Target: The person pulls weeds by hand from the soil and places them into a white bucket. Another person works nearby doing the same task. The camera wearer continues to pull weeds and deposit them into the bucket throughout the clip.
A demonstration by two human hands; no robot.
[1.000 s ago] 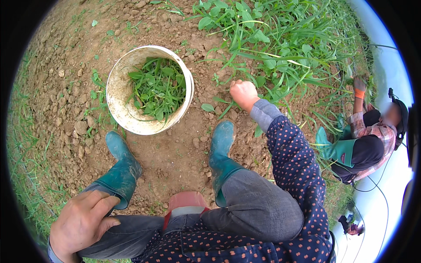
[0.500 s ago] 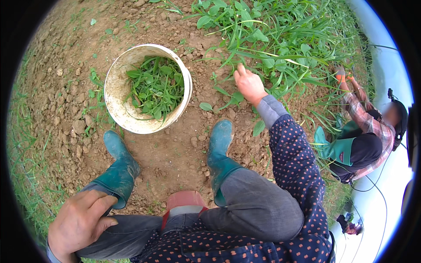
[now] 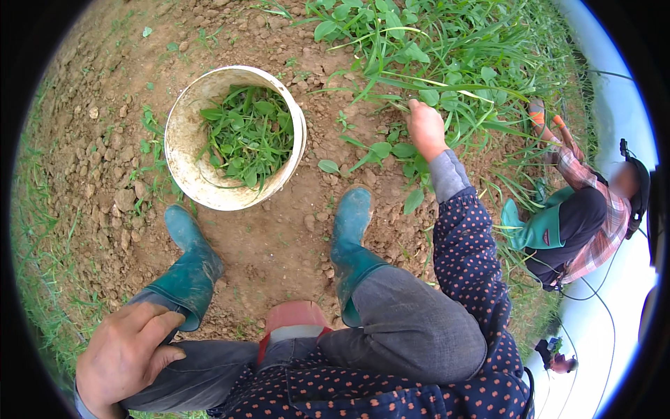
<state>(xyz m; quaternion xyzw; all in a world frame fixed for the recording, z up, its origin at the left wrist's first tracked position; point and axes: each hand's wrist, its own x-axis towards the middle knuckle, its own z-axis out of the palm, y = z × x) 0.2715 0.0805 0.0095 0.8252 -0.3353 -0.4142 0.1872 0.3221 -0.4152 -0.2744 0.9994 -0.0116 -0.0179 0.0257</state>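
Note:
My right hand (image 3: pixel 426 130) is closed at the edge of a bed of leafy green plants and long grass (image 3: pixel 453 52). Green grass stems (image 3: pixel 398 105) run from its fingertips; the rest of what it grips is hidden. Across my left knee lies my left hand (image 3: pixel 129 353), thumb apart from the fingers and nothing in it. A dirty white bucket (image 3: pixel 183 143) sits tilted toward me on the soil ahead of my feet. Inside it is a heap of picked greens (image 3: pixel 252 136).
My green rubber boots (image 3: pixel 190 241) stand apart on brown, clumpy soil (image 3: pixel 265 244). A reddish seat (image 3: pixel 296 318) shows between my legs. To the right a co-worker (image 3: pixel 593 209) crouches at the same bed, hands in the grass. Farther back is another person (image 3: pixel 560 362), beside pale sheeting (image 3: pixel 604 342).
My right hand has moved a little right and back toward the grass, with stems at its fingertips. My left hand stays on my knee. The co-worker's arms have shifted slightly.

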